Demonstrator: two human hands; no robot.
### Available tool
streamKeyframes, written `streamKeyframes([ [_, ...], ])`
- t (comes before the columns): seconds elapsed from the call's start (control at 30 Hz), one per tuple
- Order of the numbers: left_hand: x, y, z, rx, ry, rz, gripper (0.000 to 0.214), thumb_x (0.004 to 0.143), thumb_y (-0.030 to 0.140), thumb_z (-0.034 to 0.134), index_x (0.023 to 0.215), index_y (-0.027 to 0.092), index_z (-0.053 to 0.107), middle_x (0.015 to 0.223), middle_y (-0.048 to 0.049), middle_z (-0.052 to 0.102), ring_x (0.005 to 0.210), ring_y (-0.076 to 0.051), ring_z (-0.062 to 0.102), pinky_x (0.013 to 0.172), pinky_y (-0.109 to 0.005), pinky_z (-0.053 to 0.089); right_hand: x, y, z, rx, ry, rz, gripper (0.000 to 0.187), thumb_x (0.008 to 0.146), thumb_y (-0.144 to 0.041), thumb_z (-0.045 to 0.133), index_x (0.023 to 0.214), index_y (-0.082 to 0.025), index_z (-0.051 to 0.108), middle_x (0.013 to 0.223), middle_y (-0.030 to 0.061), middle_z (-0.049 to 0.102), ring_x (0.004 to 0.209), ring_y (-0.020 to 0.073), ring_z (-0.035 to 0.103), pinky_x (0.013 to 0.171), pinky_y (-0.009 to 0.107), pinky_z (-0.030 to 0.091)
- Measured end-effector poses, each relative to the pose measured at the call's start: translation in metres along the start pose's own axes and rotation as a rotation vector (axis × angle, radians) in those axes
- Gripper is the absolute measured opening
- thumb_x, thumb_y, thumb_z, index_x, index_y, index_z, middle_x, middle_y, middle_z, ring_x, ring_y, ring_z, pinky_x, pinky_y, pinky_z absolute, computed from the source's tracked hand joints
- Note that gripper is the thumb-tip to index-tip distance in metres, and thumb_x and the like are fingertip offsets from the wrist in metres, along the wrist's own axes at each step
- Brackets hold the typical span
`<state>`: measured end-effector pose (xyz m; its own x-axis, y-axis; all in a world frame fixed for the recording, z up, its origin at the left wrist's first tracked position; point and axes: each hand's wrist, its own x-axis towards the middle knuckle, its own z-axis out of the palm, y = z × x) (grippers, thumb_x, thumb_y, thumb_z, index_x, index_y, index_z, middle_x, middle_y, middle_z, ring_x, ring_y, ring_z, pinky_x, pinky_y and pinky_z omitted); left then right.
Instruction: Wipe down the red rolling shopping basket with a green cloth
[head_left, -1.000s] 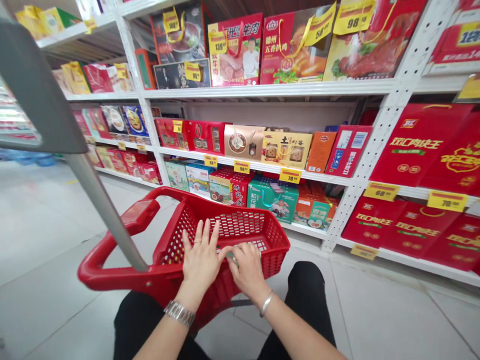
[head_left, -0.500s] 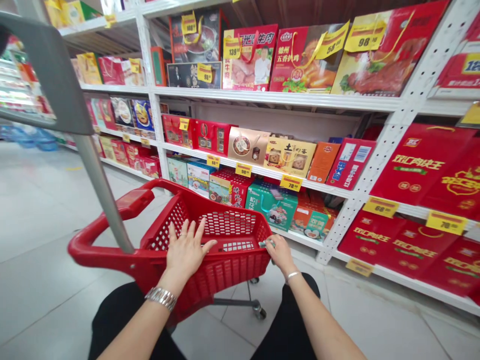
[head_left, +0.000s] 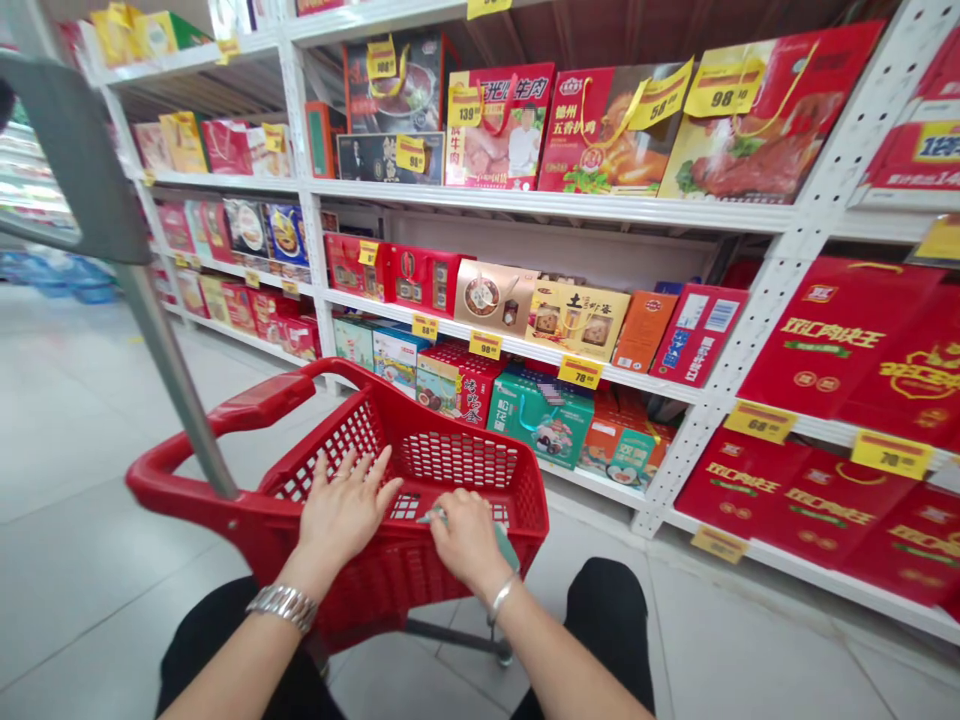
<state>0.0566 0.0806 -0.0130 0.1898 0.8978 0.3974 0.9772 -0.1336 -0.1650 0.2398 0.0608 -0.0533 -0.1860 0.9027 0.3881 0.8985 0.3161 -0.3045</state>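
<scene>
A red plastic shopping cart basket with perforated walls stands in front of me. My left hand lies over its near rim, fingers stretched and spread, with a ring on one finger and a metal watch at the wrist. To its right, my right hand is closed at the same rim, around a pale teal cloth. Parts of the cloth stick out on both sides of the fist; the rest is hidden by the fingers. A silver bangle is on the right wrist.
White metal shelves hold boxed foods with yellow price tags. A teal gift box sits on the bottom shelf behind the cart. A grey pole with a grey handle rises at the left. Tiled floor lies around the cart.
My right hand has moved left along the near rim from the basket's right corner, carrying the teal cloth. My left hand has shifted slightly left and stays spread.
</scene>
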Motion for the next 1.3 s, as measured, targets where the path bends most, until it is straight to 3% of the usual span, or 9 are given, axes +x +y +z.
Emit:
streamKeyframes([
  [0.1,-0.002,-0.001,0.003,-0.008,0.059,-0.009,0.058,0.099,0.034,0.025,0.144,0.01,0.051,0.134,-0.0176,0.064,0.135,-0.036,0.05,0.117,-0.063,0.018,0.005,-0.033,0.007,0.027,-0.019,-0.113,0.012,0.093,-0.029,0.056,0.096,-0.024,0.066,0.098,0.0048,0.068,0.091,0.0231,0.061,0.078,0.033,0.04],
  [0.23,0.0,-0.003,0.007,-0.006,0.059,-0.023,0.06,0.099,0.037,0.025,0.144,0.007,0.051,0.132,-0.0192,0.065,0.134,-0.038,0.051,0.116,-0.065,0.017,0.002,-0.031,0.006,0.036,-0.042,-0.157,0.019,0.098,-0.035,0.05,0.1,-0.025,0.066,0.098,0.0044,0.067,0.092,0.0213,0.06,0.08,0.032,0.04],
  [0.4,0.0,0.002,0.008,-0.002,0.056,-0.034,0.064,0.098,0.047,0.03,0.145,0.008,0.05,0.133,-0.0186,0.065,0.131,-0.039,0.053,0.117,-0.064,0.015,-0.008,0.015,-0.001,0.015,-0.022,-0.051,0.018,0.097,-0.032,0.051,0.092,-0.024,0.067,0.092,0.0034,0.068,0.088,0.0189,0.061,0.077,0.028,0.038],
  [0.67,-0.001,0.015,0.011,-0.023,0.053,-0.047,0.066,0.096,0.051,0.037,0.144,0.008,0.051,0.126,-0.0205,0.069,0.13,-0.038,0.054,0.118,-0.061,0.015,-0.019,0.115,-0.018,0.009,0.024,0.176,0.019,0.09,-0.019,0.052,0.084,-0.02,0.07,0.085,0.0035,0.072,0.081,0.0166,0.064,0.073,0.025,0.037],
  [0.8,-0.002,0.021,0.011,-0.028,0.057,-0.059,0.064,0.096,0.049,0.039,0.143,0.009,0.052,0.127,-0.0199,0.069,0.128,-0.038,0.056,0.118,-0.059,0.014,-0.023,0.139,-0.023,-0.013,0.044,0.205,0.021,0.089,-0.018,0.051,0.08,-0.019,0.069,0.083,0.0039,0.071,0.08,0.0168,0.063,0.074,0.025,0.036],
  [0.97,-0.002,0.024,0.007,-0.031,0.055,-0.076,0.063,0.096,0.049,0.038,0.142,0.008,0.054,0.123,-0.0199,0.071,0.124,-0.038,0.058,0.117,-0.058,0.016,-0.027,0.119,-0.019,-0.105,0.072,0.244,0.018,0.088,-0.016,0.051,0.081,-0.018,0.068,0.084,0.0069,0.069,0.081,0.0188,0.061,0.074,0.028,0.035],
  [1.1,-0.001,0.02,0.006,-0.033,0.052,-0.077,0.063,0.097,0.049,0.037,0.139,0.008,0.057,0.116,-0.0194,0.074,0.119,-0.037,0.061,0.116,-0.057,0.019,-0.027,0.074,-0.013,-0.172,0.093,0.205,0.016,0.09,-0.02,0.052,0.083,-0.019,0.067,0.088,0.0069,0.068,0.084,0.0213,0.06,0.077,0.031,0.034],
  [1.3,0.0,0.014,0.009,-0.052,0.09,-0.024,0.063,0.097,0.049,0.035,0.139,0.007,0.057,0.113,-0.0203,0.074,0.115,-0.036,0.063,0.116,-0.055,0.02,-0.008,0.009,-0.005,-0.111,-0.017,0.032,0.014,0.092,-0.027,0.053,0.088,-0.021,0.066,0.093,0.0054,0.069,0.088,0.0216,0.061,0.077,0.032,0.034],
])
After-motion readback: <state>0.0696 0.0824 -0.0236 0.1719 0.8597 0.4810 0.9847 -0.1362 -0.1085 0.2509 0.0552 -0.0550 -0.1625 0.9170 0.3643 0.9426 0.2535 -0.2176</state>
